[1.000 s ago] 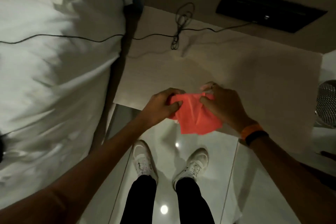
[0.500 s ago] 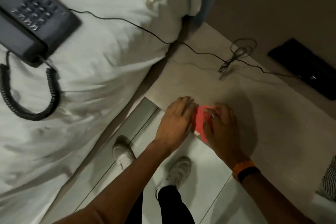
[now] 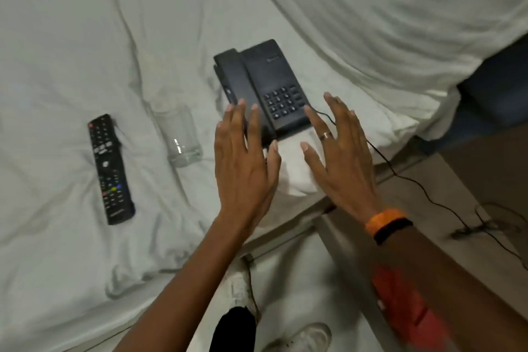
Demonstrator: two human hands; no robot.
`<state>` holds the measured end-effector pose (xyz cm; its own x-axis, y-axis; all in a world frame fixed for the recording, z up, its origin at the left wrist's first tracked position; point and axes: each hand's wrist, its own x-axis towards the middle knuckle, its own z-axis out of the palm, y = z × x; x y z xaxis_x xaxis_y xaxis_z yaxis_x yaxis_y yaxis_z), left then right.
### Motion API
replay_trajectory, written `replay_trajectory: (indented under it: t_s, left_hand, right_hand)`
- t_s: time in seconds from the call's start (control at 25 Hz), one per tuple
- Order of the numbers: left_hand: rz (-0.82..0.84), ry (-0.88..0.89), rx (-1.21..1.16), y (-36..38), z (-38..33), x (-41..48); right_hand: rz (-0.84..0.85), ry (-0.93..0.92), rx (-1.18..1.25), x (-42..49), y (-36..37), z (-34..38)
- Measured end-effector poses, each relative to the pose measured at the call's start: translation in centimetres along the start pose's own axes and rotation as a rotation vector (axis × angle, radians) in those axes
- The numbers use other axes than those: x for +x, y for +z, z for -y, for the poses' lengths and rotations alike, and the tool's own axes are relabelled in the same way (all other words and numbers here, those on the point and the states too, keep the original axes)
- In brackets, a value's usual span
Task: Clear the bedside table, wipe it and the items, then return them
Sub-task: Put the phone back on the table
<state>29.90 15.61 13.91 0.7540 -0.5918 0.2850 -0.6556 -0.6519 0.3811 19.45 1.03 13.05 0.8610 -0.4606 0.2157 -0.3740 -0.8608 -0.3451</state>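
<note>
While left grip [image 3: 243, 163] and right grip [image 3: 340, 160] hover wide, empty | telephone [image 3: 274, 86], bed [image 3: 85, 23] edge | judged rigid, light; handset [image 3: 237, 80] loose, cord [image 3: 383, 157] trailing | clasp base sides.

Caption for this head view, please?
Left hand and right hand reach for the black telephone on the bed, near a glass and remote control.

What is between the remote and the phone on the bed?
A clear glass sits on the white bedding between the remote and the phone. The head view shows it.
</note>
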Motion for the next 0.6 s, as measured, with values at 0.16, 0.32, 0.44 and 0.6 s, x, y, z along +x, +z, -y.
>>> replay_trajectory:
  t_s: [0.16,0.32,0.44,0.6]
  left_hand:
    - [0.095,-0.159,-0.136,-0.5,3.9,4.5]
    - [0.298,-0.208,-0.450,0.9,4.7,6.7]
    - [0.264,-0.230,-0.553,1.3,3.8,6.9]
    - [0.205,-0.269,-0.618,1.5,3.0,7.0]
  right_hand:
    - [0.102,0.083,0.122,8.4,1.3,1.7]
    - [0.169,0.210,0.276,12.1,3.4,1.7]
    - [0.071,0.384,0.470,12.6,3.8,2.4]
    - [-0.053,0.517,0.547,11.9,3.0,3.4]
